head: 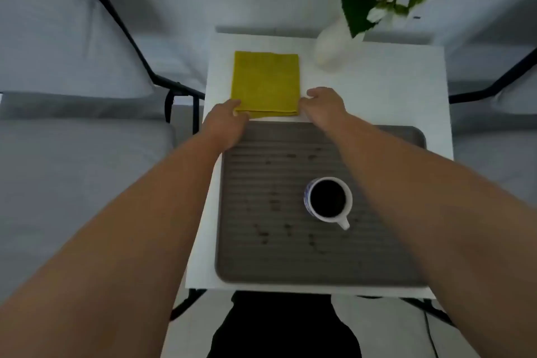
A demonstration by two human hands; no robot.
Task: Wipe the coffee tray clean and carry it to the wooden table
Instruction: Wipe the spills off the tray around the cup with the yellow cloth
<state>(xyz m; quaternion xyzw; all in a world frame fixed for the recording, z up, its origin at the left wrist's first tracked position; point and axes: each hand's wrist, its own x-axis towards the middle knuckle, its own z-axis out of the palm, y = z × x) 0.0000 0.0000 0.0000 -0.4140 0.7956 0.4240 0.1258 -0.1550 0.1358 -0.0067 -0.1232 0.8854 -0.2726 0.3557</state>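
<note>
Left fingers: curled at the near left corner of the yellow cloth (266, 84), seemingly pinching it; the grip itself not clearly shown, the picture being soft there.
Right fingers: bent at the near right corner of the same cloth, touching its edge; a real pinch or only a touch, not possible to tell.
Left hand (228, 122): above the far left corner of the tray, forearm crossing the table edge.
Right hand (325, 107): above the far rim of the tray, forearm passing just beside the cup.
Cloth: folded square, flat on the white side table (406, 90), just beyond the tray; soft and light, easy to lift by two corners.
Coffee tray (261, 264): grey, ribbed, on the near half of the table, with dark spots and crumbs across the ribs; probably stiff and not heavy, best held by two opposite rims, level.
Cup (328, 199): white, full of dark coffee, standing on the tray right of centre, handle toward the viewer; fragile and easy to spill, better to wipe around it slowly.
White vase (331, 43): at the far edge with green leaves, near the cloth but apart.
Step in hand: taking up the cloth; wiping not yet begun.
</note>
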